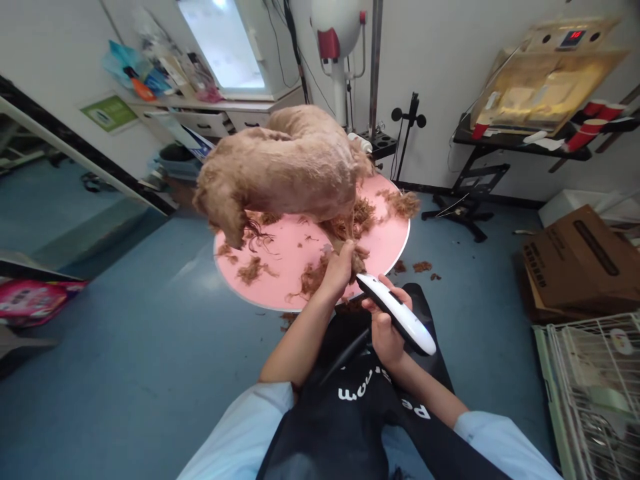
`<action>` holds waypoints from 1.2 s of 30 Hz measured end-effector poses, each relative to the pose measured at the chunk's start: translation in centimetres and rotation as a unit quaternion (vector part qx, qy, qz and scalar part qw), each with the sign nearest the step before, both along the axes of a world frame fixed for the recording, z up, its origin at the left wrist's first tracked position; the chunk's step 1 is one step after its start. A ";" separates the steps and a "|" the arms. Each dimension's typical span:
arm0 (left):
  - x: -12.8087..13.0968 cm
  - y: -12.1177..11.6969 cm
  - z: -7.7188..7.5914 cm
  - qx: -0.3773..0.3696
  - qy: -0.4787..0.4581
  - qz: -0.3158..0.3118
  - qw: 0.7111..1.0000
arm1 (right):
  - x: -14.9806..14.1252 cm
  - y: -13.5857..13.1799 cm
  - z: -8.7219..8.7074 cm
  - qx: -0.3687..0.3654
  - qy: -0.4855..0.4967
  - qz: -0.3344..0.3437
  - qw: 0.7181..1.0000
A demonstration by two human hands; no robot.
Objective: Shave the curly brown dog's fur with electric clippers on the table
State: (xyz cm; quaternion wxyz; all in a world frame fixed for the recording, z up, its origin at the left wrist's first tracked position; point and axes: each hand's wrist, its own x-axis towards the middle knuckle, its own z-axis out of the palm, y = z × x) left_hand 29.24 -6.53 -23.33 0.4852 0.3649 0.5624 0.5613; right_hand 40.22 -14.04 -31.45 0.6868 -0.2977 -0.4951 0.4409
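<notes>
The dog point(295, 160) stood on a round pink table point(287, 257) in front of the person, its back shorn short; the left hand point(343, 270) had its fingers closed around the lower part of one leg point(358, 263) near the table's near edge; the right hand point(390, 330) was wrapped around a white and black clipper point(400, 313), thumb on the near side and fingers on the far side, with the clipper's head up against the leg, just beside the left hand; whether the blade touched skin or only hair could not be told.

Loose clumps of brown hair point(250, 270) lay about the tabletop, beneath the dog and toward the rim; more hair was scattered on the blue floor point(175, 347); the person wore a black apron point(345, 413) over light blue sleeves point(250, 420); a cardboard box point(585, 260) sat to the right, behind a wire cage point(595, 387).
</notes>
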 end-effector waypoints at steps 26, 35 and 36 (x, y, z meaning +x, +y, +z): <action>-1.3 -0.1 -0.1 0.060 0.097 -0.044 0.993 | 1.6 1.9 1.0 0.098 -0.023 -0.031 0.994; -1.2 0.1 0.2 0.050 0.082 -0.059 0.994 | 2.9 2.1 0.0 0.278 -0.205 -0.037 0.938; -1.2 0.1 0.3 0.050 0.082 -0.059 0.994 | 2.9 2.0 0.0 0.281 -0.202 -0.040 0.937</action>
